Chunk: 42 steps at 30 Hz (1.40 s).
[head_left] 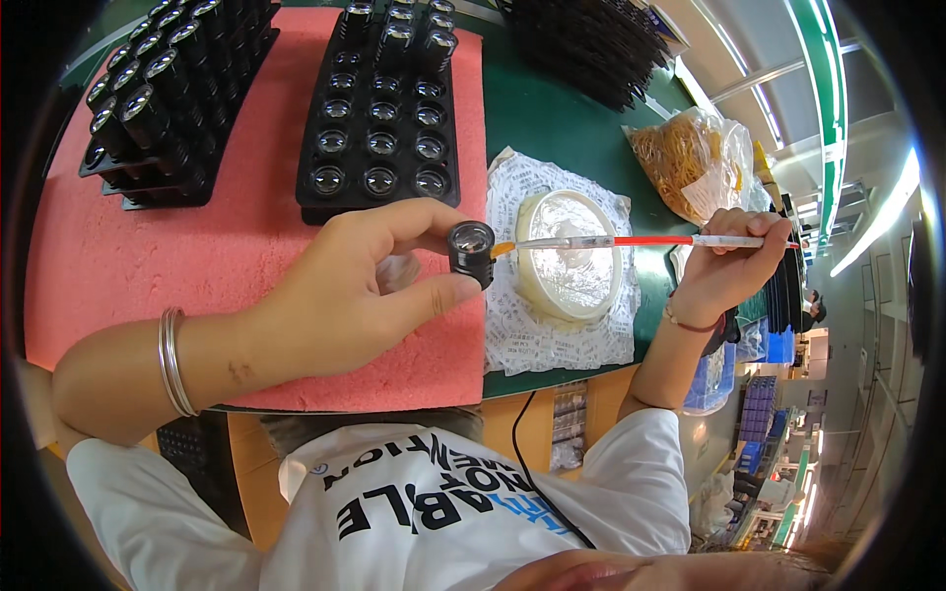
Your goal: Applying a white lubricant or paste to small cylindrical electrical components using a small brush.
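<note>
At mid-frame, the left hand (340,286), nearly closed in a pinch, grips 1 black lens barrel (470,252), lens up. The right hand (734,258), closed around a red-handled brush (650,240), brings its yellowish tip to the barrel's side, apparently touching. This barrel seems in progress. Black trays (315,207) at upper left and upper centre hold more; which are done, I cannot tell.
</note>
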Each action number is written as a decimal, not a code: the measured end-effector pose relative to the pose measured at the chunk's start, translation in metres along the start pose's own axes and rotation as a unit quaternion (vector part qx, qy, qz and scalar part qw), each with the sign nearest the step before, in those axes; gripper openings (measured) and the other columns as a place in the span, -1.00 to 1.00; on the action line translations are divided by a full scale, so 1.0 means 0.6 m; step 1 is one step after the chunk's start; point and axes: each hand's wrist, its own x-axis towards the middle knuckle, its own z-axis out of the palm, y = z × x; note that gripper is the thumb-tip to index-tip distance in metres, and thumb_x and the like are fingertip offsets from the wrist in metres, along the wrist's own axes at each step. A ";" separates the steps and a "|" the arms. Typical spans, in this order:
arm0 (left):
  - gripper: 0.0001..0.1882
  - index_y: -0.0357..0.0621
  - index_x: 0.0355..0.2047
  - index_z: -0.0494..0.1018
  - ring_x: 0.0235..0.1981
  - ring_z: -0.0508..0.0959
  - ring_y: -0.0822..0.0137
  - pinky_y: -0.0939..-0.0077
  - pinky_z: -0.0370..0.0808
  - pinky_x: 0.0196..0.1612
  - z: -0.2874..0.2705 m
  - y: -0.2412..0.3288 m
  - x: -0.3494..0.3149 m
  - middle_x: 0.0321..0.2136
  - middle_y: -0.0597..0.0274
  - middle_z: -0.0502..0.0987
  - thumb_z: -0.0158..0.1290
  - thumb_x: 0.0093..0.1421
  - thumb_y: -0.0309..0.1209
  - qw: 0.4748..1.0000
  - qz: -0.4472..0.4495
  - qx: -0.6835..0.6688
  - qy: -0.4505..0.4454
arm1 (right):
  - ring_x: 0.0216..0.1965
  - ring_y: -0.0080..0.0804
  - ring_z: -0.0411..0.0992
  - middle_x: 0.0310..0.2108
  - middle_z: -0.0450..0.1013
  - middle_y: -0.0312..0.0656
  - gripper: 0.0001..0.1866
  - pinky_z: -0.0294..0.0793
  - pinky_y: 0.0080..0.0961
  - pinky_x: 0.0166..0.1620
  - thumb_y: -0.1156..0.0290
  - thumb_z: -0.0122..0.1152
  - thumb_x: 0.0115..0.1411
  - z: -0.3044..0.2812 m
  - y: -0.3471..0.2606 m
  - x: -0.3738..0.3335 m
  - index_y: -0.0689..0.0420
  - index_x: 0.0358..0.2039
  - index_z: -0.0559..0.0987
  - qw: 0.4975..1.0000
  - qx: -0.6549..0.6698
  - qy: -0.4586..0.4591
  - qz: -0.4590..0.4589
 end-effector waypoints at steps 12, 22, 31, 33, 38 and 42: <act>-0.77 -0.23 -0.41 0.35 -0.73 0.10 0.78 0.84 0.06 -0.70 0.003 0.000 0.003 -0.54 0.43 0.40 0.13 -0.05 -0.41 0.997 0.015 -0.067 0.032 | -0.82 -0.65 0.01 -0.84 0.16 -0.35 -0.62 -0.06 -0.70 -0.72 0.10 -0.21 0.19 0.008 -0.009 0.000 0.08 -0.63 0.29 1.000 0.024 0.005 -0.006; -0.71 -0.15 -0.46 0.23 -0.66 0.19 0.76 0.85 0.12 -0.65 -0.001 0.004 0.003 -0.59 0.48 0.32 0.16 -0.09 -0.51 1.000 -0.019 -0.004 0.022 | -0.83 -0.67 0.00 -0.86 0.14 -0.37 -0.59 -0.08 -0.70 -0.72 0.05 -0.27 0.20 0.010 -0.007 -0.009 0.07 -0.62 0.29 0.999 0.016 -0.044 -0.005; -0.71 -0.13 -0.47 0.22 -0.64 0.17 0.76 0.85 0.10 -0.64 -0.002 -0.002 0.004 -0.58 0.49 0.30 0.16 -0.09 -0.49 1.000 -0.010 0.000 0.024 | -0.84 -0.65 0.03 -0.84 0.14 -0.34 -0.59 -0.04 -0.71 -0.75 0.05 -0.24 0.19 0.007 -0.004 -0.013 0.10 -0.62 0.29 0.999 -0.008 -0.030 -0.016; -0.71 -0.13 -0.46 0.22 -0.63 0.17 0.76 0.86 0.11 -0.63 -0.002 -0.003 0.003 -0.57 0.49 0.30 0.16 -0.08 -0.48 1.000 -0.013 -0.005 0.026 | -0.84 -0.65 0.04 -0.84 0.15 -0.33 -0.59 -0.04 -0.71 -0.76 0.07 -0.22 0.19 0.007 -0.001 -0.013 0.10 -0.64 0.28 0.998 -0.029 -0.027 -0.047; -0.75 -0.20 -0.45 0.27 -0.73 0.11 0.79 0.84 0.03 -0.72 0.001 -0.009 0.005 -0.54 0.42 0.36 0.13 -0.05 -0.44 0.998 0.038 -0.033 0.039 | -0.83 -0.67 0.05 -0.83 0.14 -0.34 -0.60 -0.03 -0.76 -0.77 0.10 -0.19 0.18 0.013 -0.002 -0.013 0.10 -0.66 0.28 0.999 -0.039 0.005 -0.034; -0.77 -0.21 -0.44 0.27 -0.73 0.14 0.78 0.84 0.07 -0.71 -0.001 -0.009 0.005 -0.45 0.35 0.40 0.11 -0.03 -0.46 0.998 0.036 -0.040 0.022 | -0.82 -0.67 -0.01 -0.76 0.22 -0.40 -0.65 -0.05 -0.69 -0.69 0.16 -0.18 0.20 0.007 -0.003 -0.012 0.10 -0.61 0.35 0.999 -0.034 -0.036 -0.019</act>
